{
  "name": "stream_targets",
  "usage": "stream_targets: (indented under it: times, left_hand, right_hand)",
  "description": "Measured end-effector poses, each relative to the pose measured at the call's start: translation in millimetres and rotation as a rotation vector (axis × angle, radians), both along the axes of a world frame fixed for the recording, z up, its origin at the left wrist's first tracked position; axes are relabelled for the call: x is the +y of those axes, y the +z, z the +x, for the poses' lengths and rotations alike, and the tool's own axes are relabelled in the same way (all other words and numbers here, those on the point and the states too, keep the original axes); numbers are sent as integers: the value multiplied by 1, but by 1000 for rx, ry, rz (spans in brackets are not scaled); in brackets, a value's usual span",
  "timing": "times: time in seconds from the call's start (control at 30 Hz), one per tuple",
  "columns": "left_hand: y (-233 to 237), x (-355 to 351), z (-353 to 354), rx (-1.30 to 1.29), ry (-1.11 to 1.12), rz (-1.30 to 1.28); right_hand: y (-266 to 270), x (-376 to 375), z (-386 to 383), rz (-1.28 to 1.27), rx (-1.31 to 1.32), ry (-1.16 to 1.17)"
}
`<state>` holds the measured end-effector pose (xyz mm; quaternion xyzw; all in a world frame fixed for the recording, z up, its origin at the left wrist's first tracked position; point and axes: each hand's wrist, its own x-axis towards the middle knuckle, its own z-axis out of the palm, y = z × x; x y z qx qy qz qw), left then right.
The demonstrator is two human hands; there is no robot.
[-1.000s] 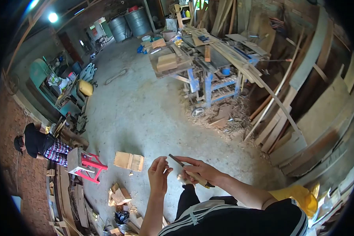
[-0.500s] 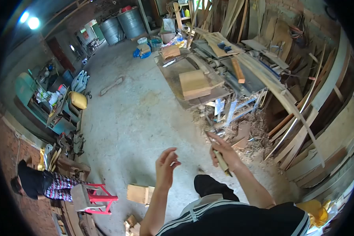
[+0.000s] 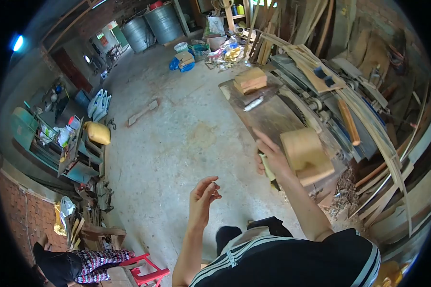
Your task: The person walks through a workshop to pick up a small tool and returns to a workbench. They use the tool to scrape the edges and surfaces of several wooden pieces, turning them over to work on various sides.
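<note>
My right hand (image 3: 274, 157) is closed around a slim tool with a pale yellow-green handle (image 3: 267, 168) and a dark lower end; its kind is unclear. The index finger points forward, overlapping the edge of a wooden work table (image 3: 271, 114). Just right of this hand, a stack of flat wooden boards (image 3: 305, 152) lies on that table. My left hand (image 3: 204, 197) hangs over the concrete floor with loosely curled fingers, thumb apart, and nothing in it. Farther back on the table are a wooden block (image 3: 250, 80) and a white tube-like item (image 3: 254, 103).
Long planks (image 3: 368, 115) and machinery fill the right side. A person (image 3: 64, 260) bends at lower left by a red stool (image 3: 151, 272). A wood strip (image 3: 142, 113) lies on the floor. Metal tanks (image 3: 165, 24) stand at the back.
My view has shifted, bringing the table and board stack nearer. My right hand, still around the tool, now overlaps the table's edge. My left hand stays raised and free.
</note>
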<state>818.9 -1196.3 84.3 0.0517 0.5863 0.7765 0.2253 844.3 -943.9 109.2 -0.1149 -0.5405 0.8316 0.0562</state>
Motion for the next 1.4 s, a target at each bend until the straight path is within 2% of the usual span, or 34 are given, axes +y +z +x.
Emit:
stream_targets:
  times: [0.07, 0.13, 0.27, 0.37, 0.5, 0.6, 0.7, 0.73, 0.8, 0.9, 0.93, 1.03, 1.07, 1.13, 1.27, 1.33, 1.4]
  left_hand:
    - [-4, -17, -49, 12, 19, -12]
    - [-21, -35, -104, 5, 36, -29]
    - [-52, -70, -230, -99, 88, 8]
    - [-45, -87, -337, -97, 96, -14]
    - [-37, -75, -496, 16, 11, -49]
    - [-29, -35, -576, -8, -69, -100]
    - [-29, 12, -641, 70, -350, -98]
    - [-36, 25, -664, 69, -377, -102]
    - [-54, 51, -710, 139, -581, -155]
    - [-71, 79, -781, 115, -601, -256]
    - [-75, 92, -806, 85, -593, -344]
    - [-76, 121, -882, 138, -618, -374]
    - [-76, 134, -904, 162, -622, -371]
    - [-75, 166, -944, 154, -611, -413]
    - [-76, 258, -1006, 172, -723, -415]
    - [-82, 316, -1040, 190, -820, -410]
    - [-91, 380, -1069, 153, -912, -388]
  right_hand:
    - [-6, -14, -64, 32, 16, 75]
    - [-15, -29, -123, 110, 15, 254]
    - [-43, -59, -232, 2, 27, 387]
    - [-44, -77, -315, -100, -5, 372]
    - [-24, -81, -418, -47, 26, 370]
    - [-18, -68, -477, -11, 5, 199]
    - [-41, -36, -521, -131, -54, 15]
    - [-49, -22, -536, -208, -76, -53]
    - [-61, 10, -568, -237, -122, -121]
    - [-92, 66, -628, -180, -194, -199]
    - [-90, 89, -653, -191, -185, -213]
    - [-91, 141, -723, -60, -153, -391]
    - [-88, 156, -746, -78, -160, -421]
    - [-77, 182, -782, -185, -88, -625]
    - [-72, 236, -813, -164, 18, -661]
    - [-93, 267, -820, -178, -46, -684]
    - [-108, 297, -820, -137, -113, -837]
